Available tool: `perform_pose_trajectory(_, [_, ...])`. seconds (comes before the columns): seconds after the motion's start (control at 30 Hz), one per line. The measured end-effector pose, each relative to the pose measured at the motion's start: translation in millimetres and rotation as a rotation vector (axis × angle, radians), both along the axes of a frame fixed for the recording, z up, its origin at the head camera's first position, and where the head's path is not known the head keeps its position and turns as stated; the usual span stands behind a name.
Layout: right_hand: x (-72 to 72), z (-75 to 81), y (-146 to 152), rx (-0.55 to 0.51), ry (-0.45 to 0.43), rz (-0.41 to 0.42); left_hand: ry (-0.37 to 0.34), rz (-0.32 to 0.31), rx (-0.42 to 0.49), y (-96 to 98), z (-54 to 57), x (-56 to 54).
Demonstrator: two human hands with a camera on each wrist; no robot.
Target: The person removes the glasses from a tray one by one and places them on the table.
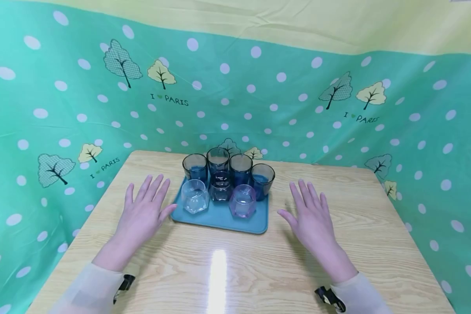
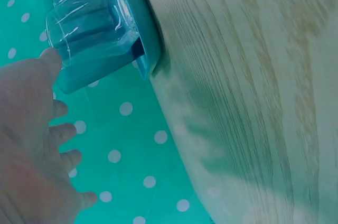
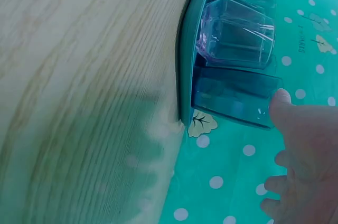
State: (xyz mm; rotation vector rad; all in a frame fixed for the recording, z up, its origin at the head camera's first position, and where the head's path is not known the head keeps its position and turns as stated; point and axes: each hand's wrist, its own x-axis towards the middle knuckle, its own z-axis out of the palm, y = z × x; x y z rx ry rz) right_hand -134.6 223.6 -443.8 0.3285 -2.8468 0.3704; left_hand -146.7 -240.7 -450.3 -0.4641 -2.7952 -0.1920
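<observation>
A blue tray (image 1: 219, 221) lies on the wooden table with several glasses on it. Along its back stand dark tinted tumblers, among them a right-hand one (image 1: 262, 181). In front are a clear faceted glass (image 1: 195, 197), a dark faceted glass (image 1: 221, 187) and a purple-tinted glass (image 1: 243, 202). My left hand (image 1: 141, 218) hovers left of the tray, fingers spread and straight, thumb by its left edge. My right hand (image 1: 311, 220) is held to the right of the tray, fingers straight, holding nothing. The right wrist view shows the purple-tinted glass (image 3: 237, 31) beside a dark tumbler (image 3: 235, 96).
The light wooden table (image 1: 172, 270) extends around the tray, with a bright reflection in front. A green dotted cloth (image 1: 259, 109) printed with trees hangs behind the table and along both sides. Dark bands (image 1: 125, 283) circle the sleeve ends.
</observation>
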Motion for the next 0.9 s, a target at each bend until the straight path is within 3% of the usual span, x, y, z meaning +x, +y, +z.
perform_pose_trajectory(0.3, [-6.9,-0.2,-2,-0.037,0.013,0.011,0.001,0.001,0.067,2.5,0.1,-0.7])
perform_pose_trajectory(0.9, [-19.2,2.7,-12,-0.122,-0.051,0.016,-0.054,0.024,0.229,6.1,-5.9,-3.8])
